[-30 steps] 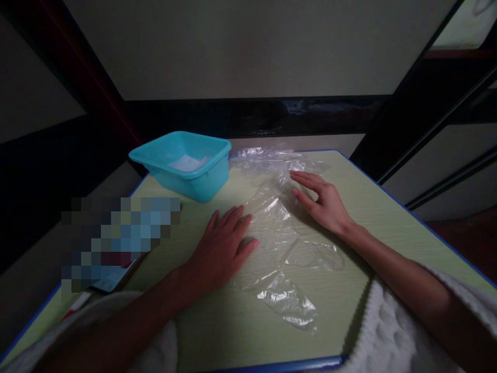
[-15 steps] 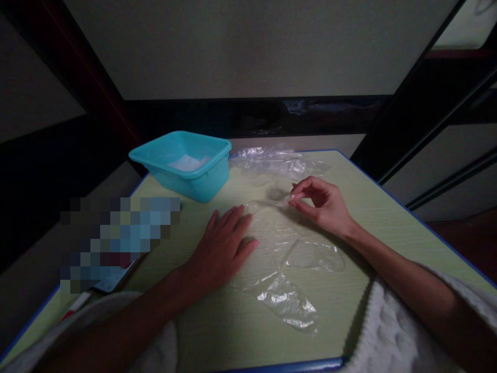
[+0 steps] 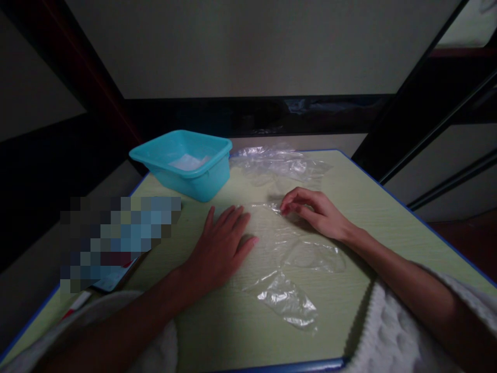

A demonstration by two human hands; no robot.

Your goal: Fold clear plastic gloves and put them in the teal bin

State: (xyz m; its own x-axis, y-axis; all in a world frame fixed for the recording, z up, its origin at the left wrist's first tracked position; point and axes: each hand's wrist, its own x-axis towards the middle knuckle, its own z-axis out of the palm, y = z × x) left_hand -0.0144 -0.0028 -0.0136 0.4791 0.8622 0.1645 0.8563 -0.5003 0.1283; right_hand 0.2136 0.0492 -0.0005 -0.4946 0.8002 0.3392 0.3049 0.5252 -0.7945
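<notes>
A thin clear plastic bag (image 3: 287, 300) lies spread on the table, with two loop-like flaps toward the near right. My left hand (image 3: 221, 248) rests flat over its left side, fingers stretched and a little apart. At the bag's far edge my right hand (image 3: 310, 210) has its fingers curled together in a pinch low over the table. The edge looks gathered at those fingertips, though they partly hide it.
A turquoise plastic basin (image 3: 215, 176) with something white inside stands at the back left. More crumpled clear plastic (image 3: 283, 163) lies along the far edge. A pixelated flat object, perhaps a phone (image 3: 111, 280), is on the left of the pale table (image 3: 217, 331).
My right hand has come down and slightly left, bringing the bag's lifted far edge down toward the table. My left hand has stayed in nearly the same place.
</notes>
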